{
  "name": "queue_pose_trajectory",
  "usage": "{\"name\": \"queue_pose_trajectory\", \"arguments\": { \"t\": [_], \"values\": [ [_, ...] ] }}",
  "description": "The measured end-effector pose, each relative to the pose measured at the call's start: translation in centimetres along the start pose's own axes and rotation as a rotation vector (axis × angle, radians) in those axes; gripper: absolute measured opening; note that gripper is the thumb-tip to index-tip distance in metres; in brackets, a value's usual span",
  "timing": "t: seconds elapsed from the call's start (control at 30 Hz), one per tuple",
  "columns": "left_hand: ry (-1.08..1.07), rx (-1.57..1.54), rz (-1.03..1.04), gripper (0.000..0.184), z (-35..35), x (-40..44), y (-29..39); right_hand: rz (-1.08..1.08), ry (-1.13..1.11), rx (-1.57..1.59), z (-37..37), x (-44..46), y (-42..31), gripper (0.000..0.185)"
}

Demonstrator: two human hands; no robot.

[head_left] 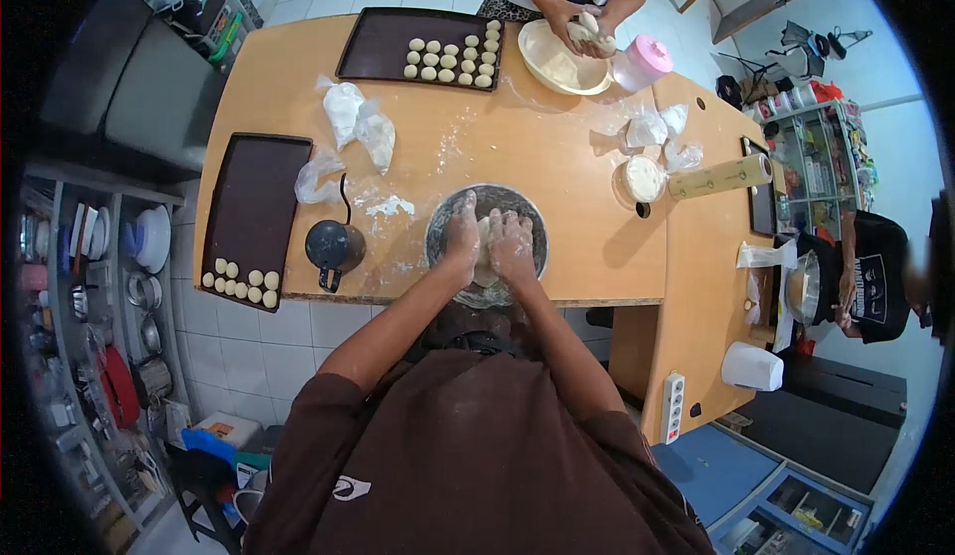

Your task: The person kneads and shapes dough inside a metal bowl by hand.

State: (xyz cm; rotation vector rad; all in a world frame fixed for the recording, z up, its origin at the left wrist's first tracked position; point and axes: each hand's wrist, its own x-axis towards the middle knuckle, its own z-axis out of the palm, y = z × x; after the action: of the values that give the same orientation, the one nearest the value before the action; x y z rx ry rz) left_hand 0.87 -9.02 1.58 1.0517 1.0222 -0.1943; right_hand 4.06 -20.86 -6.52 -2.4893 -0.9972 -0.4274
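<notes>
My left hand and my right hand are both inside a metal bowl dusted with flour at the table's front edge. Between them is a pale lump of dough, partly covered by my fingers. The left palm presses its side while the right hand lies over its other side, fingers bent around it. White flour coats both hands. Left of the bowl stands a dark, round-bodied utensil with a thin upright stem, its kind unclear.
Dough balls sit on a dark left tray and a far tray. Flour bags lie between. Across the table, another person's hands hold dough over a cream bowl. A wrap roll lies right. Another person stands far right.
</notes>
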Motion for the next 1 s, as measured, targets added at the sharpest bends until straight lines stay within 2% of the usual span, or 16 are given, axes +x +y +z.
{"name": "queue_pose_trajectory", "arguments": {
  "t": [0.03,0.07,0.13,0.17,0.27,0.33,0.47,0.53,0.67,0.73,0.83,1.0],
  "values": [
    [0.006,0.077,0.041,0.079,-0.1,1.5,-1.0,0.124,-0.117,0.052,0.2,0.3,0.4,0.038],
    [0.057,0.19,0.062,0.08,0.0,3.3,-2.2,0.248,-0.235,0.101,0.4,0.7,0.8,0.038],
    [0.203,0.417,0.053,0.082,0.9,3.4,-2.3,0.422,-0.287,0.197,0.9,1.0,1.2,0.036],
    [0.295,0.53,0.029,0.081,1.4,3.4,-2.4,0.511,-0.307,0.241,1.2,1.2,1.4,0.037],
    [0.397,0.554,0.069,0.078,1.6,4.7,-3.9,0.689,-0.36,0.239,0.3,3.0,0.8,0.051],
    [0.341,0.663,0.11,0.073,1.0,4.7,-4.5,0.847,-0.318,0.342,-2.2,4.4,-1.3,0.061],
    [0.346,0.684,0.197,0.051,0.2,1.4,-3.0,0.9,-0.292,0.308,-4.1,5.3,-3.8,0.058],
    [0.389,0.727,0.436,0.039,-0.2,2.3,-5.6,0.986,-0.348,0.317,-4.6,5.5,-4.6,0.057],
    [0.384,0.815,0.858,0.017,-0.8,3.6,-6.9,0.971,-0.248,0.373,-1.3,2.0,-3.1,0.049],
    [0.3,0.833,0.919,0.015,-0.7,3.6,-6.2,0.952,-0.153,0.483,-1.2,1.6,-2.9,0.043],
    [0.215,0.889,0.97,0.014,-0.3,3.5,-5.5,0.575,-0.104,0.247,0.0,0.0,-1.5,0.034],
    [0.153,0.992,1.026,0.013,-0.7,4.9,-6.0,0.667,-0.127,0.232,0.6,-0.2,-1.5,0.03]
  ]
}}
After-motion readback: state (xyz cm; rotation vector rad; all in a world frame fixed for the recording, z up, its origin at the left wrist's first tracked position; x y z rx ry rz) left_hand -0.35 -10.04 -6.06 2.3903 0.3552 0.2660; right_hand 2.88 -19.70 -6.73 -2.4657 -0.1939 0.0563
